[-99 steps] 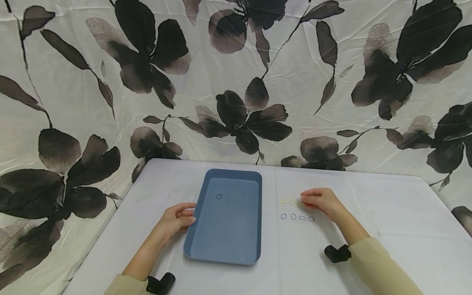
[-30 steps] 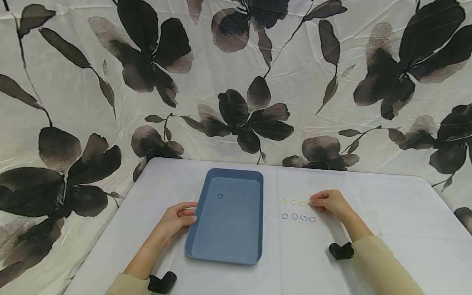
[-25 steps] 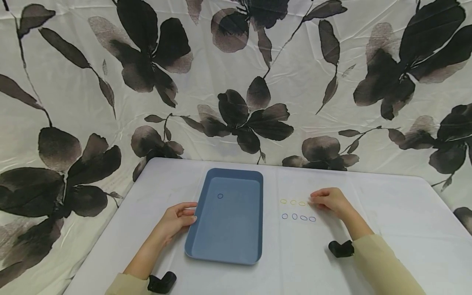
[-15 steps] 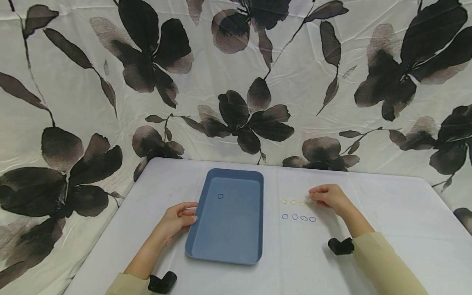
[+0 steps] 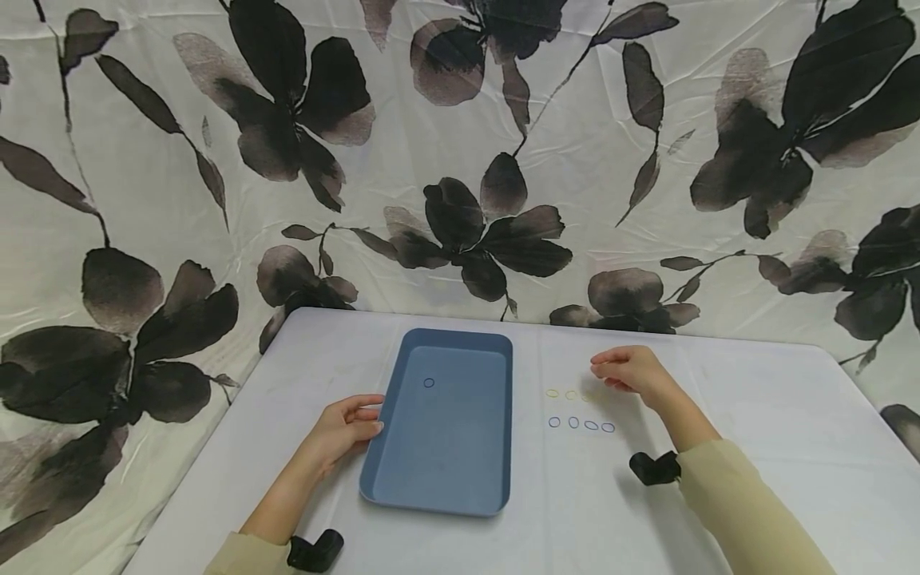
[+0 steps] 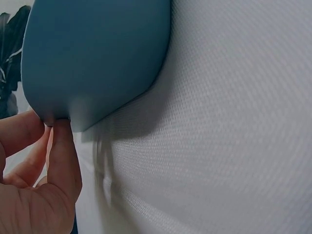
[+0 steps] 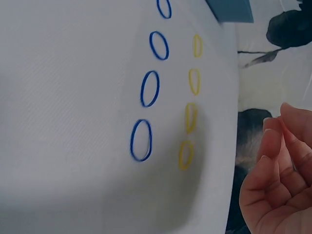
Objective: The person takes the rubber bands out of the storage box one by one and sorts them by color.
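Observation:
My left hand (image 5: 338,435) pinches the left rim of a blue rectangular tray (image 5: 446,447); thumb and fingertip meet at that rim in the left wrist view. Inside the tray lies one thin dark-blue rubber band (image 5: 429,388). To the tray's right, several yellow rubber bands (image 7: 190,80) form a row, with a row of blue rubber bands (image 7: 131,141) nearer me. My right hand (image 5: 632,374) hovers above the far side of the yellow row, fingers loosely bent, thumb tip near the fingertips. Nothing shows between them in the right wrist view (image 7: 275,175).
A white cloth covers the table (image 5: 791,447), whose far edge runs behind the tray. Beyond it hangs a floral-patterned curtain (image 5: 618,184). A black wrist device (image 5: 654,469) sits at the right sleeve, another black device (image 5: 316,551) at the left.
My right hand has moved right along the yellow row, then risen away and slightly left of its end. A further yellow rubber band shows there now. My left hand stays at the tray.

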Tool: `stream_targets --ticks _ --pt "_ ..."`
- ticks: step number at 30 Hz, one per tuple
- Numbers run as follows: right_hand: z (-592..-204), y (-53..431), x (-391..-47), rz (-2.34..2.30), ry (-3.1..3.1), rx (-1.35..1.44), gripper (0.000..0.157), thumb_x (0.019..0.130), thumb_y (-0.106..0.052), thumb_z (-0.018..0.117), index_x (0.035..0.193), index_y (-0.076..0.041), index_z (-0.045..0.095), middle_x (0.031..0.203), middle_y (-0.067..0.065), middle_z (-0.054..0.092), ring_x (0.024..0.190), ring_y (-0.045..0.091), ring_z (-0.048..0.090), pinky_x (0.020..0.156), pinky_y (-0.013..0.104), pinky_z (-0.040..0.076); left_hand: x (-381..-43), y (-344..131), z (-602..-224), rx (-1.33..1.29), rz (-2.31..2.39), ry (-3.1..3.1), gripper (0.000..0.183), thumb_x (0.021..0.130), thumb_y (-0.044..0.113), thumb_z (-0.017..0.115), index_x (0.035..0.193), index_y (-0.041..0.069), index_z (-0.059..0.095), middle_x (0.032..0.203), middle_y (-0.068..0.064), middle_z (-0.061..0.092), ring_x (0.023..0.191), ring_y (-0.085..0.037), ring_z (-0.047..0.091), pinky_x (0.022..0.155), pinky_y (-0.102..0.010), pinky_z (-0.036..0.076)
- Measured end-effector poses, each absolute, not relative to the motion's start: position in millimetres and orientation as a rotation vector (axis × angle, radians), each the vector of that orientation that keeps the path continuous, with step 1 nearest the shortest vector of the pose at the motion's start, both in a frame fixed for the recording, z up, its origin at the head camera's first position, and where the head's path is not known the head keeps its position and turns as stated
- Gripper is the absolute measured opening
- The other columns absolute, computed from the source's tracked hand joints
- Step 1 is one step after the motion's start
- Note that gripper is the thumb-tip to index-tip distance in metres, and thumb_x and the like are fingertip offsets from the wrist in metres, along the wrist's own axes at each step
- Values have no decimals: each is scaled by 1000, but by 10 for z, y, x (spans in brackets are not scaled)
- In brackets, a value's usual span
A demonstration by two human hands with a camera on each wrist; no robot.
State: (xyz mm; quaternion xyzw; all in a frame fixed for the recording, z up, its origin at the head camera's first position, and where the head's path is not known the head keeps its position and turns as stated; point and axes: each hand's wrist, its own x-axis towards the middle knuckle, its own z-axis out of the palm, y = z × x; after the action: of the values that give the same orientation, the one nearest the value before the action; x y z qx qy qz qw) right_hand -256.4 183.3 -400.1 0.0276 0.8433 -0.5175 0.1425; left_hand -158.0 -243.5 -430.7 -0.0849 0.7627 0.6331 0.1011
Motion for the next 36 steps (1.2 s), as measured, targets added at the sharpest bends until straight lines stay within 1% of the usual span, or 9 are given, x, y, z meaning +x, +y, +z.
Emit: stream_targets --ticks 5,8,12,16,24,29,31,33,36 --pt "-3953 1758 -2608 -1496 2421 43 36 86 -12 66 113 10 60 78 -5 67 64 10 56 60 24 47 -1575 -2431 -4303 -230 1889 2244 49 84 -7 59 131 -9 45 110 -22 57 85 -17 61 68 -26 50" --pt "-3923 1702 -2628 -1484 2424 23 36 86 -13 66 114 10 60 81 -4 67 65 12 56 62 26 48 -1576 -2433 -4303 -230 1891 2241 49 84 -7 59 131 -8 45 109 -21 57 85 -16 61 68 -26 50" --pt "-3871 1611 -2636 -1490 2413 -3 36 86 -13 66 114 9 60 80 -5 66 67 13 56 65 26 48 -1579 -2440 -4309 -225 1893 2240 49 84 -7 59 131 -8 45 108 -21 57 86 -16 60 69 -27 51" --pt "-3838 1527 -2645 -1510 2390 -17 35 86 -12 67 113 8 60 80 -4 66 68 12 56 66 25 49 -1581 -2447 -4310 -213 1902 2232 49 84 -6 60 131 -9 45 109 -21 58 86 -16 61 69 -27 51" --pt "-3823 1366 -2668 -1558 2340 -46 31 85 -8 67 111 7 62 83 1 68 70 13 61 69 27 53 -1572 -2457 -4314 -206 1902 2232 49 84 -6 59 131 -9 45 109 -23 58 86 -17 61 69 -27 51" --pt "-3798 1279 -2660 -1548 2334 -51 32 86 -8 66 113 7 61 90 9 69 71 14 61 72 30 53 -1563 -2462 -4326 -203 1887 2246 49 84 -6 59 131 -9 45 109 -22 58 86 -18 62 69 -27 51" --pt "-3788 1244 -2653 -1544 2332 -63 34 86 -9 66 114 8 60 90 9 69 72 14 61 74 32 53 -1561 -2465 -4333 -205 1882 2250 49 84 -6 59 131 -8 46 109 -21 59 87 -18 62 70 -27 51" --pt "-3783 1212 -2647 -1538 2328 -69 36 86 -9 66 116 9 59 89 7 68 72 15 60 75 33 53 -1559 -2470 -4339 -207 1878 2252 48 84 -6 60 131 -8 46 109 -21 59 87 -17 62 70 -27 51" --pt "-3779 1161 -2645 -1536 2315 -73 36 85 -8 66 116 8 59 89 6 68 73 15 60 76 33 52 -1554 -2475 -4344 -206 1875 2256 48 84 -6 60 130 -8 46 109 -21 59 87 -17 61 70 -27 51"
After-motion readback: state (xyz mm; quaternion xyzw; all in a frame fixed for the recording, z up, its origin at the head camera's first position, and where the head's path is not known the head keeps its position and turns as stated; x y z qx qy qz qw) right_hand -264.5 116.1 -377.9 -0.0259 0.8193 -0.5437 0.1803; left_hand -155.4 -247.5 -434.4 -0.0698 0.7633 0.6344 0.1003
